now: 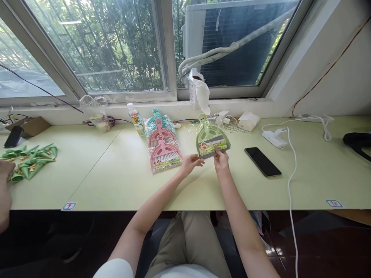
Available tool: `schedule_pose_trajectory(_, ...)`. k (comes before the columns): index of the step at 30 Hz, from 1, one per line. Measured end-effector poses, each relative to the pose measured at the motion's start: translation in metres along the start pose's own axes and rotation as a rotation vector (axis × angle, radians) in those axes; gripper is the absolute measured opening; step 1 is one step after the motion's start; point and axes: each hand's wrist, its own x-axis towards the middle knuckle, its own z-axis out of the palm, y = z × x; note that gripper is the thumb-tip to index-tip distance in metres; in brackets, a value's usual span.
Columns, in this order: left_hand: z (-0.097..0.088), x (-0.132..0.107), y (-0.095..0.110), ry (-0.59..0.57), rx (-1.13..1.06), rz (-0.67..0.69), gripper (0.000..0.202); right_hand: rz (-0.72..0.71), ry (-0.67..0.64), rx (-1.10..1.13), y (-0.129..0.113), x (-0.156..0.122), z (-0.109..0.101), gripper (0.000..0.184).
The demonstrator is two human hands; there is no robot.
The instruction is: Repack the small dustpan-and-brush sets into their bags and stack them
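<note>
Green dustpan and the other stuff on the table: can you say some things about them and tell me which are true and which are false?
1. The left hand and right hand both hold the green dustpan by its wide edge. True.
2. The phone lies left of the pink dustpans. False: it lies to the right of the green dustpan.
3. The pink dustpans lie in clear wrapping, left of the green dustpan. True.
4. The bottle lies on its side. False: it stands upright near the window.
</note>
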Motion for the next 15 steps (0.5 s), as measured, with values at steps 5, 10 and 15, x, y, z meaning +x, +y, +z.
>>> schedule_pose_trajectory(5,-0.002,0.0,-0.001,0.022,0.039,0.021,0.037,-0.021,0.032,0.027,-0.001,0.0,-0.001,0.041)
schedule_pose_trajectory(10,0.004,-0.006,-0.001,0.026,0.163,0.076,0.035,-0.041,0.072,0.024,-0.001,-0.002,0.0,0.042)
schedule_pose_trajectory(15,0.013,-0.013,-0.001,-0.104,0.285,0.078,0.036,-0.093,0.131,0.015,-0.004,-0.002,-0.001,0.037)
